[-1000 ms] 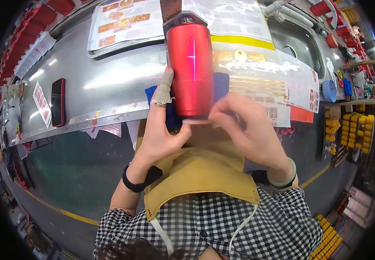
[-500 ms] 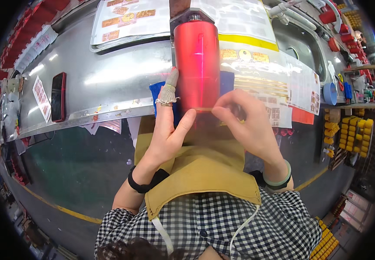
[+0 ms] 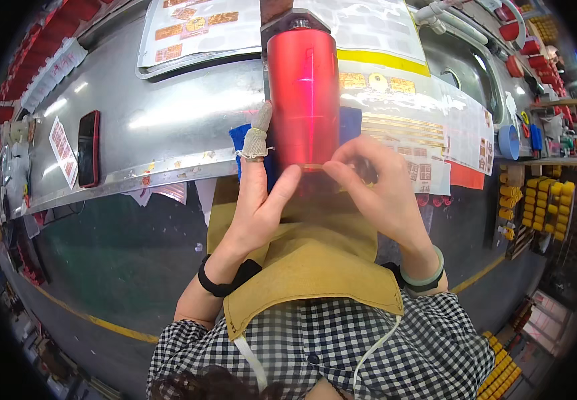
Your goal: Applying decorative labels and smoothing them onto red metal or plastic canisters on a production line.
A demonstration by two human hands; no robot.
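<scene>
A shiny red metallic cylinder (image 3: 303,100) with a narrow dark neck points away from me, its far end at a dark metal mount (image 3: 295,21). A thin gold strip (image 3: 312,166) lies across its near edge. My left hand (image 3: 256,193) steadies the cylinder from the left, index finger along its side and thumb at the near edge by the strip's left end. A whitish cloth cover (image 3: 257,137) wraps that index finger. At the strip's right end, my right hand (image 3: 378,180) pinches with thumb and index finger. The left hand's other fingers are hidden.
Blue cloth (image 3: 350,123) lies under the cylinder on the metal bench (image 3: 188,120). Gold sticker strips (image 3: 402,128) and printed sheets lie to the right, before a sink (image 3: 462,67). A sticker-covered tray (image 3: 168,67) stands far left, a phone (image 3: 88,150) nearer the left.
My right hand has shifted slightly left and up at the strip's end. The left thumb has edged slightly upward. The cylinder stays in place.
</scene>
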